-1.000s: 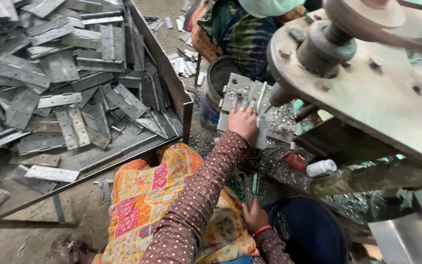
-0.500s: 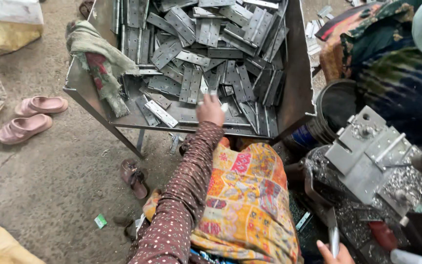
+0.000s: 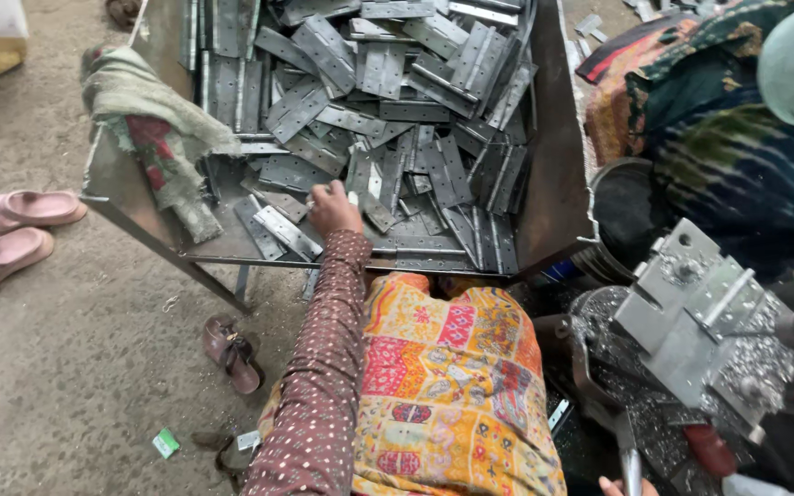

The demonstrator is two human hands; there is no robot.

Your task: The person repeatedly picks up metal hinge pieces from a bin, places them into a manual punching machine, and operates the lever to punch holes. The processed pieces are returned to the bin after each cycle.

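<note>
Left hand [image 3: 334, 208] reached deeper among hinges [image 3: 388, 110], right hand [image 3: 619, 485] cropped

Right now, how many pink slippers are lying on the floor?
2. Both lie side by side at the left edge: the upper slipper and the lower slipper. A brown sandal lies apart, nearer the tray.

Pair of pink slippers [image 3: 13, 234] on grey concrete floor [image 3: 66, 367], far left. Brown sandal [image 3: 232, 354] near tray leg. Small green packet [image 3: 165, 444] on floor. Rumpled grey-and-red cloth [image 3: 153, 138] draped over tray's left rim. Black bucket [image 3: 622, 216] at right. Grey metal fixture block [image 3: 700, 308] strewn with shavings, lower right.
</note>
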